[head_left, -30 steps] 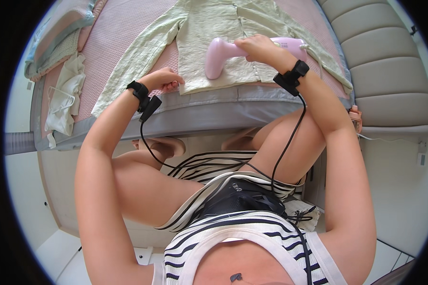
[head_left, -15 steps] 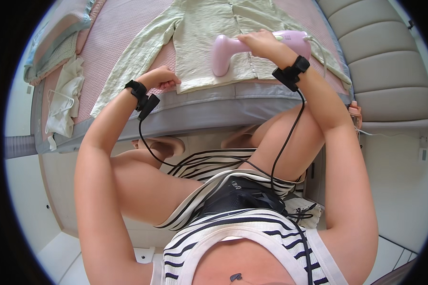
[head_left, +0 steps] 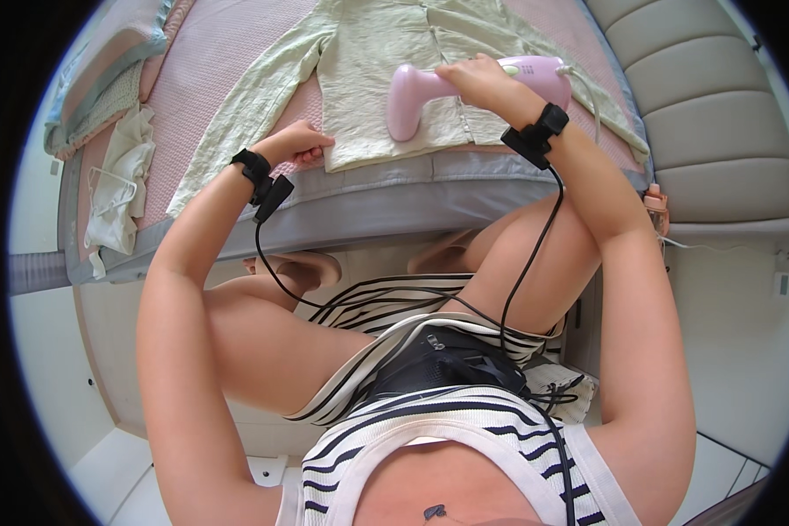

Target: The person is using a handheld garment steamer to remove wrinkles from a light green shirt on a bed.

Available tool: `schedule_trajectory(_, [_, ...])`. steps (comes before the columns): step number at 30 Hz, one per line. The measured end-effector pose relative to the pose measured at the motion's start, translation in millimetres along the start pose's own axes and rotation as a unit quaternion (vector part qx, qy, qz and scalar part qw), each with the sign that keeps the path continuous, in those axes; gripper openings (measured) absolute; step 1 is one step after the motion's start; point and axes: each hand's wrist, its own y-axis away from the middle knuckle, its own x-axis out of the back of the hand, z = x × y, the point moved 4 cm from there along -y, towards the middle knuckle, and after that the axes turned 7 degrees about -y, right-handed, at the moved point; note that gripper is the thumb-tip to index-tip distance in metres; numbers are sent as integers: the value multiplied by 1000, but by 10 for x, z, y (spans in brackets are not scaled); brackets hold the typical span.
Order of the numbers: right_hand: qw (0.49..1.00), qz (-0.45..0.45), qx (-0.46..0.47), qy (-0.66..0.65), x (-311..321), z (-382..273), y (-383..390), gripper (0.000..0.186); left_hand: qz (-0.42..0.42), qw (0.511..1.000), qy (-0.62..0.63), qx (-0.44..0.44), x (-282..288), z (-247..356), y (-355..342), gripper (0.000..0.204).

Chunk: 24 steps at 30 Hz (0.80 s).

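A pale green long-sleeved shirt (head_left: 375, 70) is spread on the pink quilted bed cover, its hem near the bed's front edge. My right hand (head_left: 478, 83) is wrapped round the handle of a pink handheld steamer (head_left: 403, 105), whose head rests on the lower part of the shirt, with a cord leading off its back end. My left hand (head_left: 300, 145) has curled fingers at the hem's left corner, pinching the fabric. Both wrists wear black straps with small devices and cables.
White cloth and a white hanger (head_left: 112, 186) lie on the bed's left, below stacked bedding (head_left: 105, 61). A grey padded headboard (head_left: 701, 123) stands at the right, with a peach bottle (head_left: 655, 208) beside it. My bent legs are against the bed's grey side (head_left: 368, 210).
The steamer and my right hand have moved slightly up and rightward from a second ago, then a little back to the left. My left hand has shifted slightly upward.
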Motion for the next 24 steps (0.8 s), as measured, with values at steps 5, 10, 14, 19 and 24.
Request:
schedule_trajectory(5, [999,30,12,2,-30,39,31,16,22,999,-38,13,-1,26,-44,39])
schedule_trajectory(10, [1000,27,1,-10,-41,97,80,22,31,998,-52,9,18,42,-16,40])
schedule_trajectory(14, [999,46,1,-17,-30,160,157,28,28,998,-45,14,21,17,-20,41])
schedule_trajectory(19, [999,6,-34,-36,-69,312,217,49,22,999,-42,23,13,35,-35,40])
schedule_trajectory(24, [999,18,-29,-29,-14,248,226,47,22,998,-48,29,8,24,-47,40])
